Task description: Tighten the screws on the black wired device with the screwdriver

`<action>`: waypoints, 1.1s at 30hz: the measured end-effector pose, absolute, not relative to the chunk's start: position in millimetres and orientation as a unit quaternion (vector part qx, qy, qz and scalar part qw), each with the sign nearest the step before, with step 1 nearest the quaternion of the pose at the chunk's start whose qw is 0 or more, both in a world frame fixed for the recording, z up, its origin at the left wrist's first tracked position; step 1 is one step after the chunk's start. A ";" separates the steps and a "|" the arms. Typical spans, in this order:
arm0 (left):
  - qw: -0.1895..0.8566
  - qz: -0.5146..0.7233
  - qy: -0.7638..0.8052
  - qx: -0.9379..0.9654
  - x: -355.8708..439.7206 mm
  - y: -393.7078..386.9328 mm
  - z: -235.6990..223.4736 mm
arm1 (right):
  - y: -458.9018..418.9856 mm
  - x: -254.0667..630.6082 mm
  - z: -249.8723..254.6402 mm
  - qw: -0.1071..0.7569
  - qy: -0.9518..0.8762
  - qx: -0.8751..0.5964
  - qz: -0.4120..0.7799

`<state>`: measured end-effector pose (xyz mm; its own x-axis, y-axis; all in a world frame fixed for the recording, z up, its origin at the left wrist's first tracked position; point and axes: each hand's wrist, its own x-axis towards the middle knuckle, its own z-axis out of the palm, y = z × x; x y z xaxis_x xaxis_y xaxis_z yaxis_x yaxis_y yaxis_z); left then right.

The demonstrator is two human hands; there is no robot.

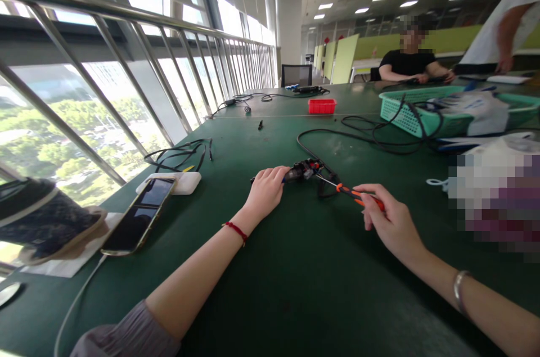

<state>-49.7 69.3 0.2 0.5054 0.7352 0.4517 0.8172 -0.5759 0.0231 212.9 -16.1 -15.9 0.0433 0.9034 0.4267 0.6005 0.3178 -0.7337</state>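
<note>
My left hand [267,184] is wrapped over the dark body of a corded device [300,170] lying on the green table. At its right end, small black and red parts show, and a black cable runs off from there. What kind of device it is I cannot make out, as my fingers hide much of it. An orange-and-black screwdriver [350,194] is gripped in my right hand [390,222]. Its metal shaft points left, with the tip at the device's exposed end; whether it touches a screw is too small to tell.
A phone [141,216] leans on a white block [188,182] at left, near a dark cloth item [46,222]. Beyond stand a red basket [322,107] and a green basket [405,115] with loose black cable. Plastic bags [498,177] lie right. Two people are at the far side.
</note>
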 end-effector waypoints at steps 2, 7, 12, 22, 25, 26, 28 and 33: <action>0.097 -0.210 -0.451 -0.862 -49.4 68.9 0.6 | -15.7 212.9 -16.2 0.457 -0.661 -0.570 0.171; 0.094 -0.212 -0.454 -0.860 -49.4 68.4 0.9 | -16.3 210.7 -14.6 0.493 -0.655 -0.557 0.135; 0.103 -0.209 -0.451 -0.862 -49.6 69.4 -0.5 | -15.7 209.3 -14.7 0.553 -0.641 -0.529 0.066; 0.101 -0.210 -0.451 -0.862 -50.1 68.9 0.2 | -14.4 213.0 -17.3 0.476 -0.624 -0.592 0.184; 0.101 -0.210 -0.452 -0.861 -50.3 69.1 0.1 | -15.2 212.6 -16.7 0.492 -0.633 -0.575 0.164; 0.100 -0.210 -0.451 -0.861 -50.4 69.3 -0.2 | -15.6 212.2 -16.3 0.497 -0.638 -0.568 0.154; 0.100 -0.212 -0.448 -0.863 -50.7 69.7 -0.8 | -16.4 211.3 -15.6 0.510 -0.643 -0.556 0.131; 0.097 -0.211 -0.449 -0.863 -50.5 69.1 -0.5 | -16.3 210.0 -14.5 0.557 -0.641 -0.523 0.072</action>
